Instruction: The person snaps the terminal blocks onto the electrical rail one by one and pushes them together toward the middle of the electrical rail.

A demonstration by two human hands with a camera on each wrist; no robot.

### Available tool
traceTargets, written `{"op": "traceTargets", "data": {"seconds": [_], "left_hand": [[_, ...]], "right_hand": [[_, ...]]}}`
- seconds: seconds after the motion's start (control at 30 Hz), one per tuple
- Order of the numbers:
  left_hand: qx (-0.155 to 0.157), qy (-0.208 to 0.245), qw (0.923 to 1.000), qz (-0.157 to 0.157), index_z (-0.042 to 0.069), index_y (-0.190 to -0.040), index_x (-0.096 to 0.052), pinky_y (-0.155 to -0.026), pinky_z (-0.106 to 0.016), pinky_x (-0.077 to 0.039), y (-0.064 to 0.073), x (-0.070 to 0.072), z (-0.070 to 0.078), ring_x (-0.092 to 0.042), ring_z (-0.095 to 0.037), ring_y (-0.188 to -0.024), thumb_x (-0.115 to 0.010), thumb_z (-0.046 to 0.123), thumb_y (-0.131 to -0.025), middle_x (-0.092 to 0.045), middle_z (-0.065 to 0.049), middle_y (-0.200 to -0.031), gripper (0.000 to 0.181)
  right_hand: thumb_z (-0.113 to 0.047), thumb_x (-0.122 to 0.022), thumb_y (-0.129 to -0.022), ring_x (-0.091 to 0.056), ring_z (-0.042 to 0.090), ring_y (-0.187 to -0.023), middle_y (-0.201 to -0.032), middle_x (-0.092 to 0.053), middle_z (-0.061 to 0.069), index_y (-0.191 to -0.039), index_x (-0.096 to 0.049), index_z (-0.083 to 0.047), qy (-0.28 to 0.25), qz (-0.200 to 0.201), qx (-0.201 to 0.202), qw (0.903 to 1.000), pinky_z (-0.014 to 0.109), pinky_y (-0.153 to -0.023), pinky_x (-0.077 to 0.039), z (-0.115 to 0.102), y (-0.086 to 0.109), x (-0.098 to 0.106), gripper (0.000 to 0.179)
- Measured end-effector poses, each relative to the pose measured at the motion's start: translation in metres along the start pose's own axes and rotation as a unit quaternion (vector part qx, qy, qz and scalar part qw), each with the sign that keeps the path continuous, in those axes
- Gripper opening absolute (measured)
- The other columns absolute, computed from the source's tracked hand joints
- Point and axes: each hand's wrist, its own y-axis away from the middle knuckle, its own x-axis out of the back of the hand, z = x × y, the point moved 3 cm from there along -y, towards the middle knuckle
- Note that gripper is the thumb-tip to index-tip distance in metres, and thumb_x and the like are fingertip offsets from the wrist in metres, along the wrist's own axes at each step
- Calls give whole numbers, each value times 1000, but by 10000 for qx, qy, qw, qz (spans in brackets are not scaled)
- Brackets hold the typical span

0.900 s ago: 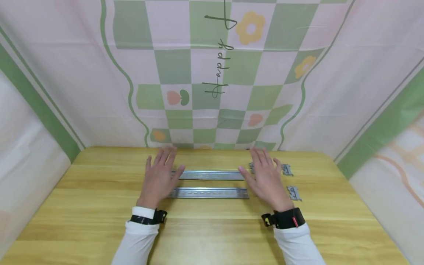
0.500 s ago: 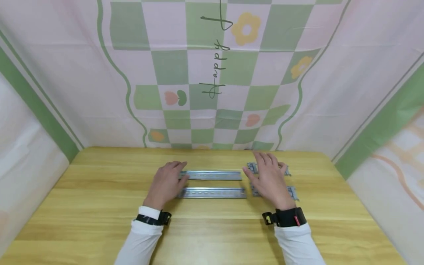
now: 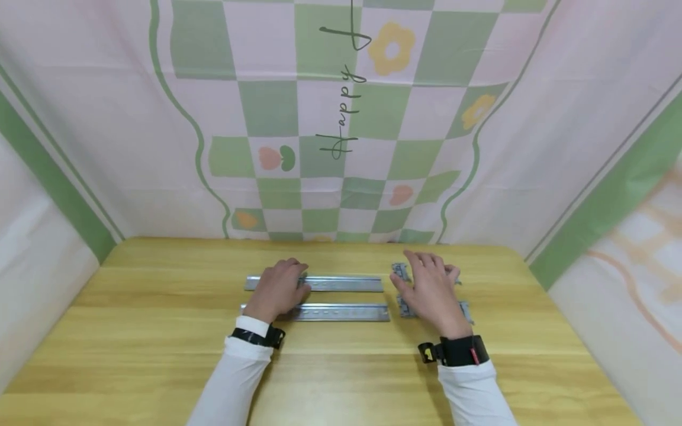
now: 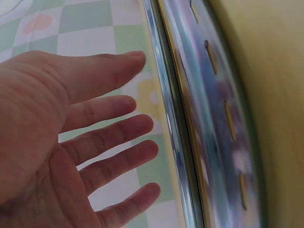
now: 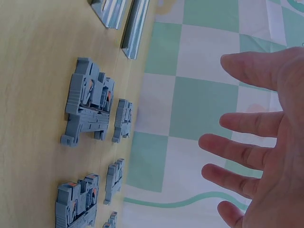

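Now, left hand: hovering over the two rails, this left hand (image 3: 277,289) has its fingers loosely spread, thumb well apart from them, and nothing in its grip.
Right hand: over among the grey pieces, the right hand (image 3: 428,290) spreads its fingers too – it holds nothing, and the right wrist view shows the fingertips apart from everything below.
Rails: two silvery lengths lying side by side on the counter (image 3: 341,378), the far rail (image 3: 346,284) and the near rail (image 3: 341,312) parallel with a narrow gap between; the left hand hides part of both.
Slots: a row of them runs along the near rail.
Grey blocks: at least five grey blocks (image 5: 83,102) in two rows just right of the rails, some showing orange bits – the right hand partly covers them from above.
Backdrop: a green-and-white checked cloth (image 3: 319,106) rises behind the counter.
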Motion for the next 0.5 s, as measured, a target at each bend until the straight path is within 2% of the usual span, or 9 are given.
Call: {"op": "traceTargets", "data": {"seconds": [0.23,0.5], "left_hand": [[-113,-156,9995,-258,5,-123,-70,-88,-50,-53,-7,-3,2,-62,-31,-107,-74,18,-92,-66,-13,-118,34],[-66,-198,9991,-357,4,-122,-71,-88,-48,-53,-9,-7,0,-60,-30,-104,-72,18,-95,-65,-13,-113,31]], "right_hand": [[-33,-67,-98,-40,50,-129,-137,-53,30,-144,-49,3,75,-28,-1,10000,65,-96,-18,1,1,-2,61],[-30,-70,-97,-45,49,-127,-134,-57,28,-141,-54,2,178,-152,49,9997,64,-94,-22,-1,-3,-2,57]]}}
